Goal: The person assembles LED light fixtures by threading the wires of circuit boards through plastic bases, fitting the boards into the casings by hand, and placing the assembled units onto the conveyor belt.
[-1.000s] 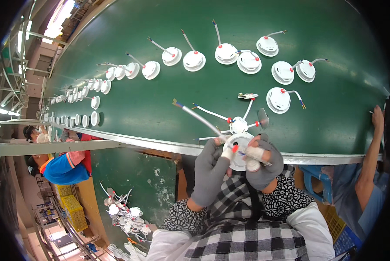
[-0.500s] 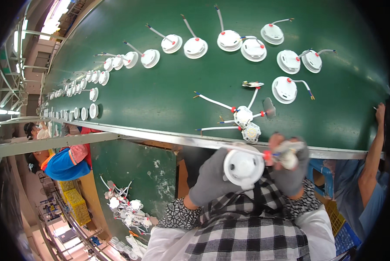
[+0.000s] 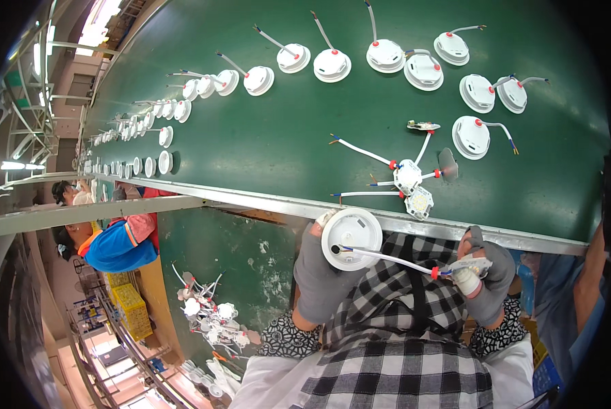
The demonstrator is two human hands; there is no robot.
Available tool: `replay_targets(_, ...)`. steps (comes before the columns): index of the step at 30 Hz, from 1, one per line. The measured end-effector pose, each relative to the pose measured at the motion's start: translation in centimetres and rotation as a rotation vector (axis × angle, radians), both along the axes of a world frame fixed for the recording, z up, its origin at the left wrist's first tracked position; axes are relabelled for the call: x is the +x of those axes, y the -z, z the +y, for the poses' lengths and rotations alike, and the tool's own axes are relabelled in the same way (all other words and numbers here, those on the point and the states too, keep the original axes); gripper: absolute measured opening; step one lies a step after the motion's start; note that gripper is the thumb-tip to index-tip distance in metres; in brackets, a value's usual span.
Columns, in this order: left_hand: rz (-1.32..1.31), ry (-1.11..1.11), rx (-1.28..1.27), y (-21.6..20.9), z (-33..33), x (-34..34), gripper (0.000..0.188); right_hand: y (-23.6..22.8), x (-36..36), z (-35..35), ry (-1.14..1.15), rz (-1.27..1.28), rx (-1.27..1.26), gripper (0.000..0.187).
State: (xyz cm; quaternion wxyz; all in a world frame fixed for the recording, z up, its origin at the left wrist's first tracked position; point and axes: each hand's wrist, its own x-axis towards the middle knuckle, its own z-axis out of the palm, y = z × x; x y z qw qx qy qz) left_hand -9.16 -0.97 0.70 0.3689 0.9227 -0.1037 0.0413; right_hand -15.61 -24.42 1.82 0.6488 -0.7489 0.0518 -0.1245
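Note:
My left hand point(image 3: 314, 276), in a grey fingerless glove, grips a round white lamp housing point(image 3: 367, 230) by its rim, hollow side up. One end of a white cable point(image 3: 394, 259) sits at a dark hole inside the housing, its stripped wire tips showing there. The cable runs across to a red grommet point(image 3: 435, 273) beside a small LED board point(image 3: 474, 263). My right hand point(image 3: 495, 273), gloved the same way, is closed around that board and a pale piece under it. Its fingers partly hide both.
On the green conveyor belt point(image 3: 251, 136), several LED boards point(image 3: 408, 176) with cables lie just ahead, and finished-looking lamps point(image 3: 470, 138) stretch far left. A metal edge point(image 3: 278, 202) borders it. A lower green table point(image 3: 244, 262) bears piled parts point(image 3: 213, 317). Co-workers point(image 3: 118, 245) sit left and right.
My hands have moved apart, stretching the cable between them. The housing has turned hollow side up and shifted left. The belt scene has slid rightward in view.

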Motion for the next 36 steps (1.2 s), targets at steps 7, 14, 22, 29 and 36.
replay_targets(7,-0.088,0.016,-0.009,0.8,0.5,-0.3,0.078,-1.8,2.4,-1.7,-0.391,-0.397,-0.249,0.02)
replay_targets(14,-0.067,0.044,0.034,0.3,0.1,-0.2,0.074,-1.5,2.0,-1.2,-0.471,-0.509,-0.446,0.025)
replay_targets(22,-0.23,0.167,0.236,0.6,0.3,0.7,0.072,-2.7,3.2,-0.5,-0.51,0.022,-0.063,0.024)
replay_targets(29,-0.259,0.134,0.294,1.5,0.7,0.3,0.076,-3.7,3.8,0.4,-0.317,-0.025,-0.503,0.017)
replay_targets(36,-0.297,0.224,0.195,1.2,-0.2,0.0,0.074,-1.5,3.9,3.0,-0.415,-0.011,-0.373,0.019)
